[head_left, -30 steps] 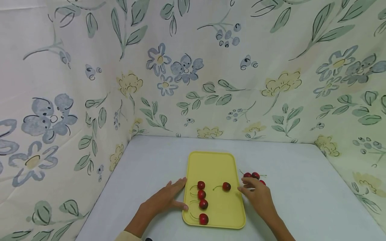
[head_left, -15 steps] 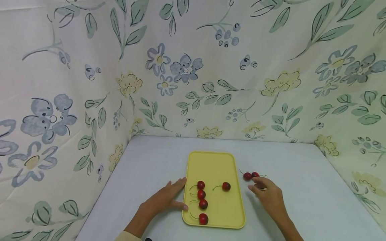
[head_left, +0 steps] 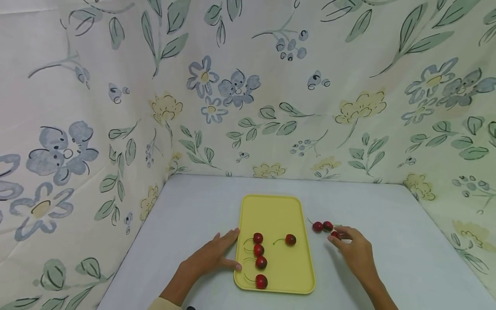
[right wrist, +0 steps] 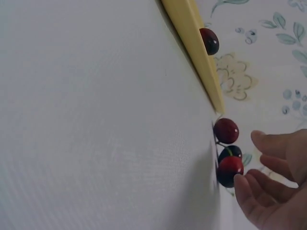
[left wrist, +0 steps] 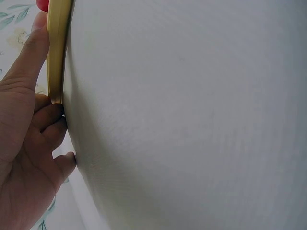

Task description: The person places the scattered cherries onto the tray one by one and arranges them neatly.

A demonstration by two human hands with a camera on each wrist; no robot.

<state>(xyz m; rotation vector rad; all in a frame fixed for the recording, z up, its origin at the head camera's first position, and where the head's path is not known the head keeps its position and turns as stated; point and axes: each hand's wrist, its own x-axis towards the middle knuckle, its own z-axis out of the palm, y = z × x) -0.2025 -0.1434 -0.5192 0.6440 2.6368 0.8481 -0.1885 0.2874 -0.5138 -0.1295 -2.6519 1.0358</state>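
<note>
On the table lies a yellow tray [head_left: 277, 211] with several red cherries in a column along its left side; the nearest cherry [head_left: 261, 282] lies close to the front edge. A single cherry [head_left: 290, 240] lies apart on the tray's right half. My left hand [head_left: 217, 253] rests spread at the tray's left edge, thumb over the rim. Right of the tray are three cherries: a left one [head_left: 317, 227], a middle one [head_left: 328, 226] and a nearer one [right wrist: 231, 165]. Around that nearer cherry my right hand [head_left: 353, 249] has thumb and fingers parted, one fingertip at its side.
White table surface [head_left: 387, 215] surrounds the tray. A floral cloth [head_left: 248, 107] hangs behind and along both sides of the table. At the bottom edge of the head view, a small dark object [head_left: 190, 308] shows beside the left sleeve [head_left: 164, 304].
My right hand has moved right, away from the tray's edge, to the nearer loose cherry. The left hand, the tray and the cherries in it have stayed put.
</note>
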